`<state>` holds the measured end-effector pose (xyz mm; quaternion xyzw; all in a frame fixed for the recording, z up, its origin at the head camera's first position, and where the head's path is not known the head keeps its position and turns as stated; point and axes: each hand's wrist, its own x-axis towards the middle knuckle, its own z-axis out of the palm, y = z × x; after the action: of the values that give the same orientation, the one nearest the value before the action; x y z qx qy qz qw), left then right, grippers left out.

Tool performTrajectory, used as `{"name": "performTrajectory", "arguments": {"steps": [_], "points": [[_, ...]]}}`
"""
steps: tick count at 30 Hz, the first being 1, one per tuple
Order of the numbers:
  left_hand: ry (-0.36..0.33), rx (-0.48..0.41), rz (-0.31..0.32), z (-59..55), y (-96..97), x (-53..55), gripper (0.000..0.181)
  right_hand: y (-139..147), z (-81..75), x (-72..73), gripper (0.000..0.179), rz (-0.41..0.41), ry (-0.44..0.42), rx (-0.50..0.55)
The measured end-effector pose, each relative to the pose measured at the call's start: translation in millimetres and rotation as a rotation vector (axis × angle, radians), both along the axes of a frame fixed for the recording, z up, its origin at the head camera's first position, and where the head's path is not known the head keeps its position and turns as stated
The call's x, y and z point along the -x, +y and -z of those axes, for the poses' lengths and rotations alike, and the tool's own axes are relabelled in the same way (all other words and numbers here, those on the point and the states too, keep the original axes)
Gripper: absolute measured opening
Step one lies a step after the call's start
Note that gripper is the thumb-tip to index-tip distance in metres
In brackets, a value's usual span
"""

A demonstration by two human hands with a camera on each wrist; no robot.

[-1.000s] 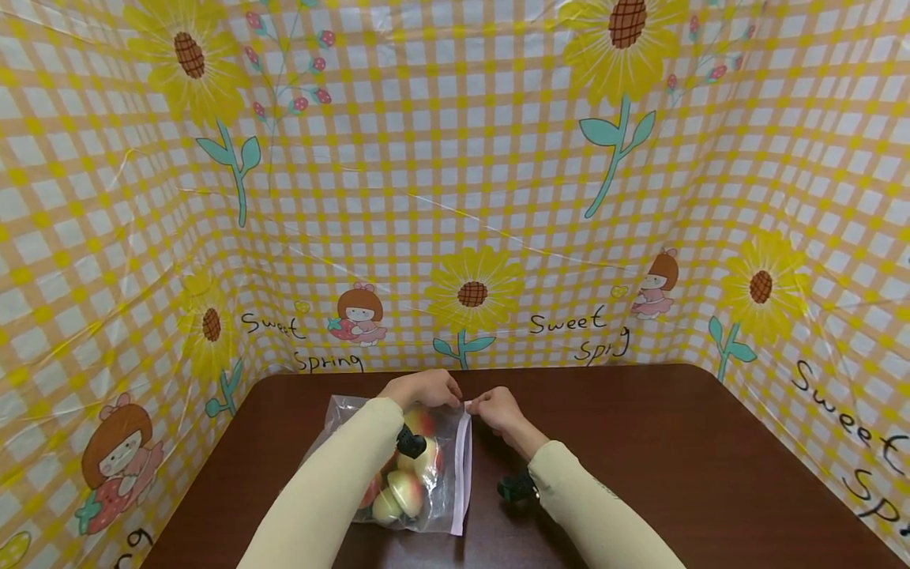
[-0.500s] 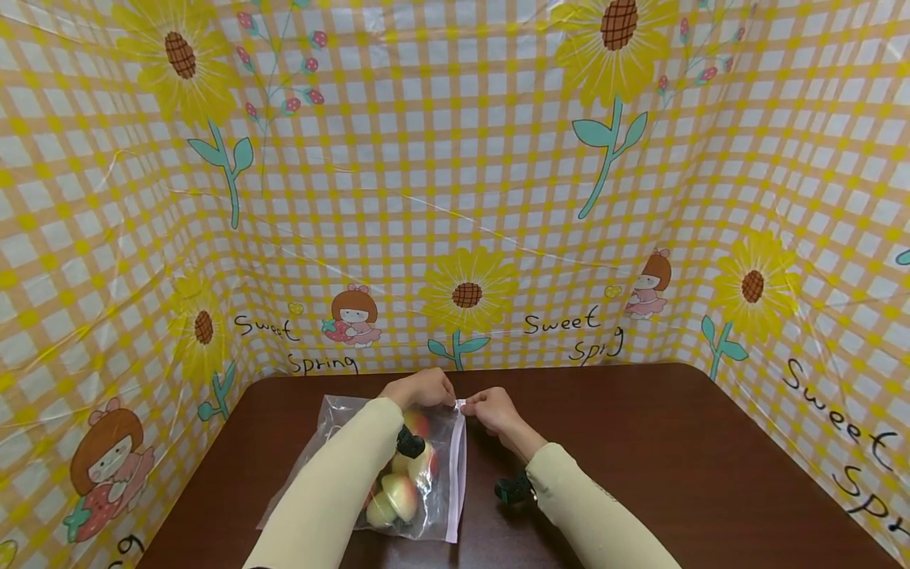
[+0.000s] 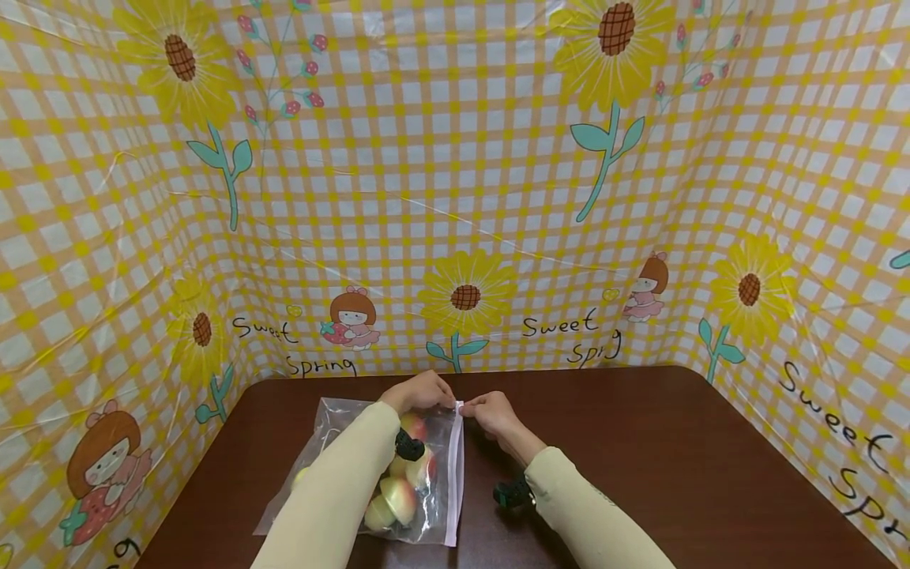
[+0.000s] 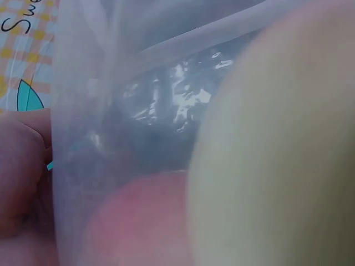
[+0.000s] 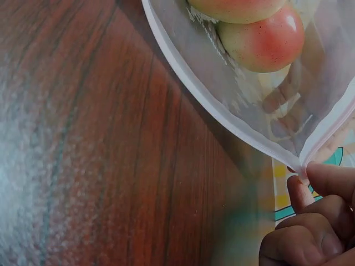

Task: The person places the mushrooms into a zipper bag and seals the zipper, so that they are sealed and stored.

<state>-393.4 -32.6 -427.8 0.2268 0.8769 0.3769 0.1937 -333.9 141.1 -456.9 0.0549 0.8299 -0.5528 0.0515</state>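
Observation:
A clear zip bag (image 3: 437, 506) with a pale pink zip strip (image 3: 455, 482) lies on the table, its mouth to the right. Inside are several yellow-green, red-blushed fruits (image 3: 398, 499) that look like peaches. My right hand (image 3: 495, 415) pinches the far end of the strip between thumb and forefinger; the right wrist view shows the mouth's two edges parting from that corner (image 5: 301, 166). Beside it, my left hand (image 3: 421, 390) grips the bag's far edge, fingertips near the strip. The left wrist view has a blurred fruit (image 4: 277, 166) close up and part of my left hand (image 4: 22, 177) behind the film.
The dark brown table (image 3: 604, 442) extends right of the bag. A checked cloth (image 3: 398, 205) with sunflowers hangs round its back and sides. Dark wrist devices (image 3: 513, 494) sit under both forearms, and my left sleeve (image 3: 330, 490) covers part of the bag.
The bag's near left corner has come into view beside my left sleeve. The whole head view has shifted slightly. Both hands stay at the far end of the strip.

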Motion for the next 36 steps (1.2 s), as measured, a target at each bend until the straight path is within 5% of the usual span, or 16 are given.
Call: {"name": "performTrajectory", "arguments": {"steps": [11, 36], "points": [[-0.039, -0.054, -0.031, 4.6, 0.4, 1.3, 0.016, 0.5, -0.2, 1.2, 0.018, -0.023, -0.006, 0.037], [0.041, -0.011, -0.002, 6.8, 4.5, 3.4, 0.016, 2.1, -5.0, -3.8, 0.015, -0.099, -0.034, 0.114]]}}
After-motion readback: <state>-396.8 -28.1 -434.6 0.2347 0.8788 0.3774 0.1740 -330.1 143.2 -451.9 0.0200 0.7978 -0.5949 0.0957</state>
